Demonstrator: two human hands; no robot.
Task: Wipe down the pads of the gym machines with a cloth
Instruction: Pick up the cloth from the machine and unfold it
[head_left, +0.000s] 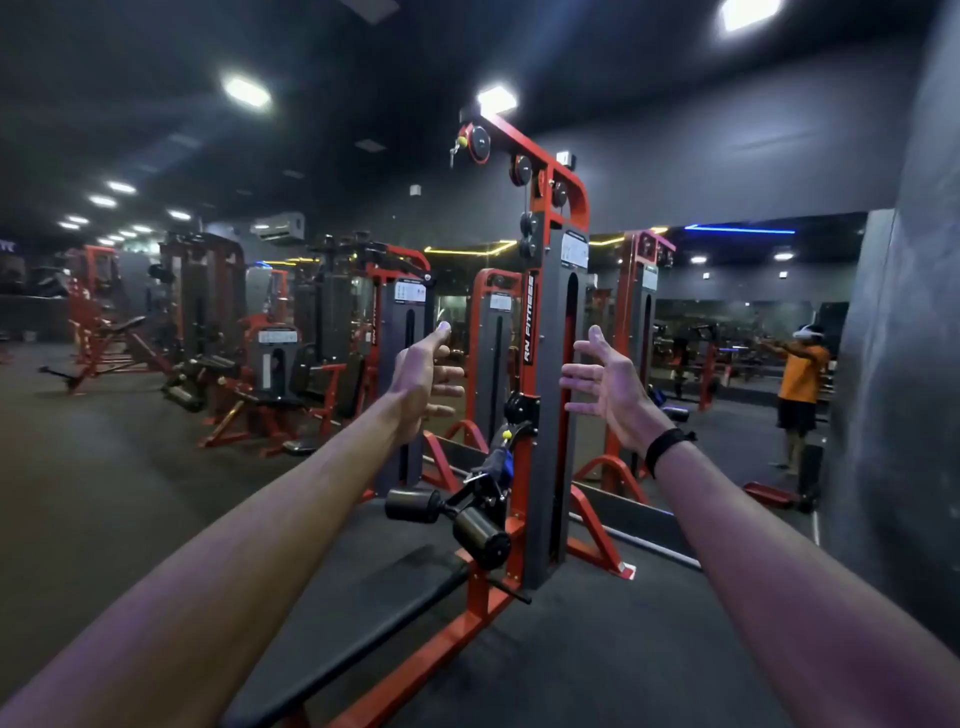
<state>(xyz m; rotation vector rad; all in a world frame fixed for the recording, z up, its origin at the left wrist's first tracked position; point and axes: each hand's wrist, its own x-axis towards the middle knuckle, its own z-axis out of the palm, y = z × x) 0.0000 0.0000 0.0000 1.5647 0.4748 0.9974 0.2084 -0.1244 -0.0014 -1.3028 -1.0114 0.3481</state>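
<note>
Grip: none; left hand (423, 371), right hand (613, 384) spread, empty.

Single head view, facing forward and slightly down past both outstretched arms; red cable machine (550, 322) near ahead.

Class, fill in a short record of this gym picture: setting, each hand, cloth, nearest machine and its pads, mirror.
setting: gym floor with rows of red and black machines
left hand: raised, open, holds nothing
right hand: raised, open, holds nothing; black band on wrist
cloth: none visible
nearest machine: red cable tower straight ahead
pads: two black roller pads at its base, flat black bench pad below
mirror: on right wall, reflects a person in an orange shirt
</note>
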